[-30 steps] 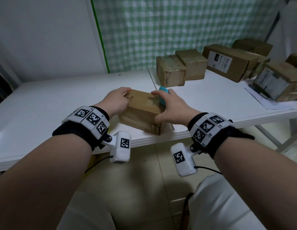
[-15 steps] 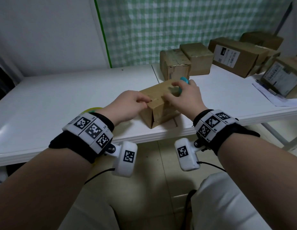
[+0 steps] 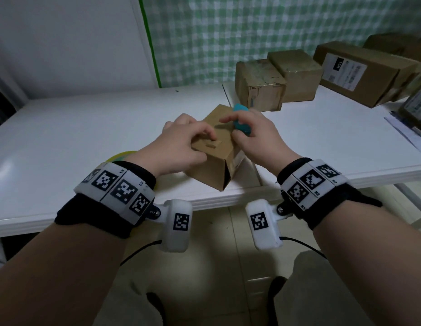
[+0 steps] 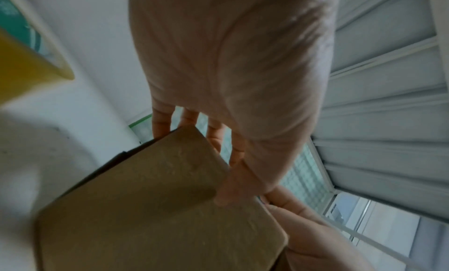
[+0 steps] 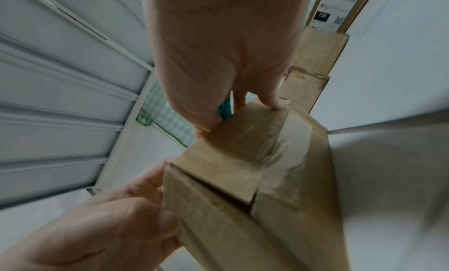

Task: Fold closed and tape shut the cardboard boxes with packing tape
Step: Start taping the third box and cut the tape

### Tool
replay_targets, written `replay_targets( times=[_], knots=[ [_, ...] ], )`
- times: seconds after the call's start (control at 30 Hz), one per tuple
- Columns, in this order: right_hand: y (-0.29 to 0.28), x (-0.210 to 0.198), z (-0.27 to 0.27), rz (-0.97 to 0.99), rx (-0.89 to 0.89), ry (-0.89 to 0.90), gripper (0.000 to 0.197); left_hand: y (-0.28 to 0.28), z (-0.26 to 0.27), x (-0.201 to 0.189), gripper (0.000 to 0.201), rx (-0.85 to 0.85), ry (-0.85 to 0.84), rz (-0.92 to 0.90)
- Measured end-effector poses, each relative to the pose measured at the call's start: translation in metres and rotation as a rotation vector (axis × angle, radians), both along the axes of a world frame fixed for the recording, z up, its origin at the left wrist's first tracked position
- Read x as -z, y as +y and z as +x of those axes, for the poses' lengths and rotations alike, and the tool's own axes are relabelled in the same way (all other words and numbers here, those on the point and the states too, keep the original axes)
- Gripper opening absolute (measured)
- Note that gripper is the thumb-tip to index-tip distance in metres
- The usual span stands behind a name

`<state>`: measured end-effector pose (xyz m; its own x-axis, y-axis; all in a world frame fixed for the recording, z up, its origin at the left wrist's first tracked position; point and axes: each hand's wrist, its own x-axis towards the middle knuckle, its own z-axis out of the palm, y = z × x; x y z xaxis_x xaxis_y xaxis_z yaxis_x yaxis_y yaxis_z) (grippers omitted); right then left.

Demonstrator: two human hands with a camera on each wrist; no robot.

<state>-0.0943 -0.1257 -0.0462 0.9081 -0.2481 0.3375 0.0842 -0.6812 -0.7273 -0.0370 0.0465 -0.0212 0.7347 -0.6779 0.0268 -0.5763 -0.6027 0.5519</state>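
The small cardboard box (image 3: pixel 215 147) sits tilted at the centre of the head view, right at the near edge of the white table (image 3: pixel 63 142), and that edge is your first hazard: one corner hangs close to the lip, so a hard push while you turn it could tip it off to the floor. Your left hand (image 3: pixel 179 147) is curled over the box's left side, its grip clamped on the cardboard with fingertips on the top panel. Your right hand (image 3: pixel 256 137) steadies the right side while also closing round a teal object (image 3: pixel 241 122); what that is, you cannot tell from here, and a hand carrying two things is likely to lose one. In the right wrist view a flap seam (image 5: pixel 228 190) at lower centre gapes open beside a strip of clear tape (image 5: pixel 284 159), so squeezing there may spring the flap wider or wrinkle the tape. A yellow roll (image 3: pixel 121 155) lies half hidden behind your left wrist; an elbow sweep could knock it. The finished boxes (image 3: pixel 277 81) stand well apart, upper right.
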Motion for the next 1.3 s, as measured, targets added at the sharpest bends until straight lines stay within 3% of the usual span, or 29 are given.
replay_targets(
  times=[0.23,0.4,0.63,0.83,1.3],
  knots=[
    [0.003,0.002,0.014,0.053,-0.111,0.025,0.037,0.005,0.012,0.009,0.038,-0.006,0.063,-0.179],
    [0.004,0.006,0.011,0.206,-0.239,0.061,0.015,0.011,0.012,0.015,0.036,0.011,0.107,-0.253],
    [-0.002,0.002,0.008,0.255,-0.360,0.112,0.010,0.017,0.010,0.009,0.031,0.065,0.231,-0.312],
    [-0.003,0.002,0.005,0.277,-0.394,0.113,0.011,0.016,0.004,0.010,0.007,0.032,0.131,-0.305],
    [-0.004,-0.001,0.008,0.211,-0.358,0.117,0.004,0.006,0.001,0.015,0.014,-0.004,0.079,-0.371]
  ],
)
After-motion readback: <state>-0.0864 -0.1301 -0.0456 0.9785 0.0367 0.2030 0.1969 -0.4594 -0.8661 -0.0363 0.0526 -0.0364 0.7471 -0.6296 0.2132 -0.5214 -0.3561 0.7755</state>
